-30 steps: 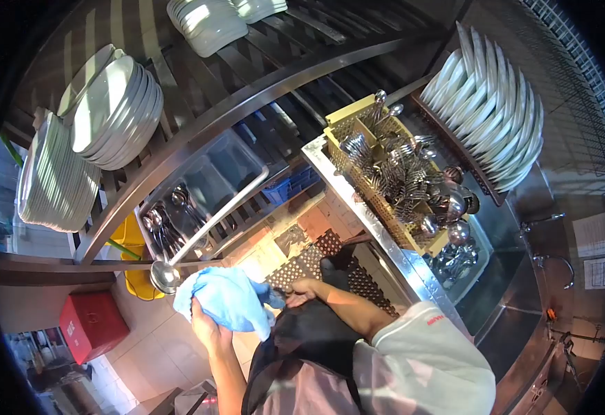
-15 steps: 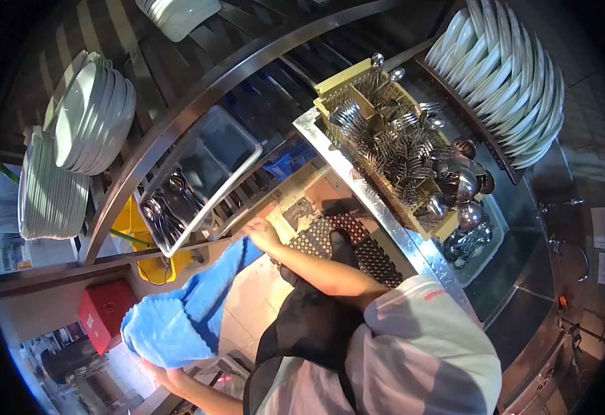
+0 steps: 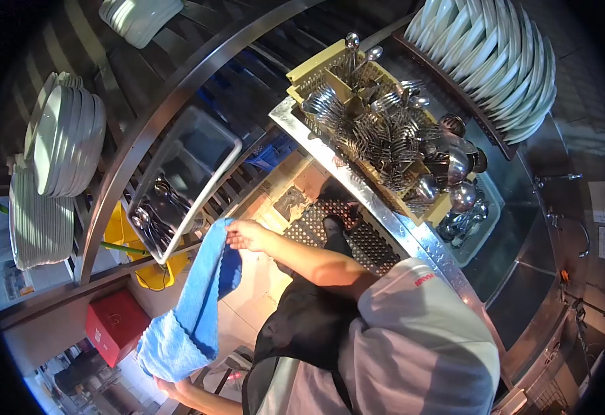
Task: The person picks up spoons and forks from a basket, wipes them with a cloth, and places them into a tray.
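A blue cloth (image 3: 195,304) with a fluffy surface hangs stretched between my two hands. My right hand (image 3: 245,236) pinches its upper end, with the thumb and fingers closed on the edge. At the lower end my left hand (image 3: 169,389) holds the bunched part from below; the cloth hides most of those fingers. Just beyond the cloth, a grey plastic tub (image 3: 202,200) with several spoons (image 3: 152,225) in it sits on the slatted rack.
On the right, a yellow cutlery basket (image 3: 347,142) full of forks and spoons stands on the steel counter (image 3: 413,242). Behind it are racked white plates (image 3: 486,66). Stacked plates (image 3: 71,138) fill the left shelf. A red box (image 3: 116,325) lies low left; a perforated mat (image 3: 316,228) covers the floor.
My right hand has moved left and slightly up, drawing the cloth into a longer, narrower strip. My left hand has shifted slightly down and right. The whole view has swung a little.
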A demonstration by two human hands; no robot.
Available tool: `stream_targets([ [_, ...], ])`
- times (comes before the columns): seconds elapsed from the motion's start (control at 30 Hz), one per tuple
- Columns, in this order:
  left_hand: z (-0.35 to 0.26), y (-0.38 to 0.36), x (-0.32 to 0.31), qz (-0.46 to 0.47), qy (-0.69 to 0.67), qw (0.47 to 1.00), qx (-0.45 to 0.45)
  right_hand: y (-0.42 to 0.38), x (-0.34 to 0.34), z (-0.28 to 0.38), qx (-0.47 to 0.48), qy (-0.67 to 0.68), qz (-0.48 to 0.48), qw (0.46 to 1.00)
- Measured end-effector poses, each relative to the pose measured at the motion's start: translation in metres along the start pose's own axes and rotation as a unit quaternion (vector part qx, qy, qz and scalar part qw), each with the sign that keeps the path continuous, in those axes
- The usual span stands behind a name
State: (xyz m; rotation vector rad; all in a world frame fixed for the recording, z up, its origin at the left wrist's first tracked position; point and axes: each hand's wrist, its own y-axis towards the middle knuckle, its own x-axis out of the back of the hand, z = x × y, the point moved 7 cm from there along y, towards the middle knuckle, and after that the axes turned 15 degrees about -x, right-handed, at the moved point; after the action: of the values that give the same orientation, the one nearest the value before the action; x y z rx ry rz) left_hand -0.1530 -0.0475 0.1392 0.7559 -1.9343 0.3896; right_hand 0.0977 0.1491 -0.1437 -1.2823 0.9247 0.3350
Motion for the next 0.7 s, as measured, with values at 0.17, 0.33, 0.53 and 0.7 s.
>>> stream_targets([
  [0.17,-0.018,0.0,-0.023,0.011,-0.128,0.991,0.042,-0.016,0.018,-0.003,0.056,0.395,0.136,0.907],
  [0.33,-0.024,-0.002,-0.045,0.028,-0.267,0.959,0.089,0.002,-0.015,0.042,0.139,0.21,0.414,0.875],
  [0.53,-0.012,-0.009,-0.072,0.01,-0.444,0.881,0.162,-0.025,0.011,0.076,0.211,0.169,0.278,0.922],
  [0.7,0.03,-0.006,-0.146,0.035,-0.401,0.915,0.028,-0.022,0.005,0.051,0.103,0.059,0.238,0.964],
])
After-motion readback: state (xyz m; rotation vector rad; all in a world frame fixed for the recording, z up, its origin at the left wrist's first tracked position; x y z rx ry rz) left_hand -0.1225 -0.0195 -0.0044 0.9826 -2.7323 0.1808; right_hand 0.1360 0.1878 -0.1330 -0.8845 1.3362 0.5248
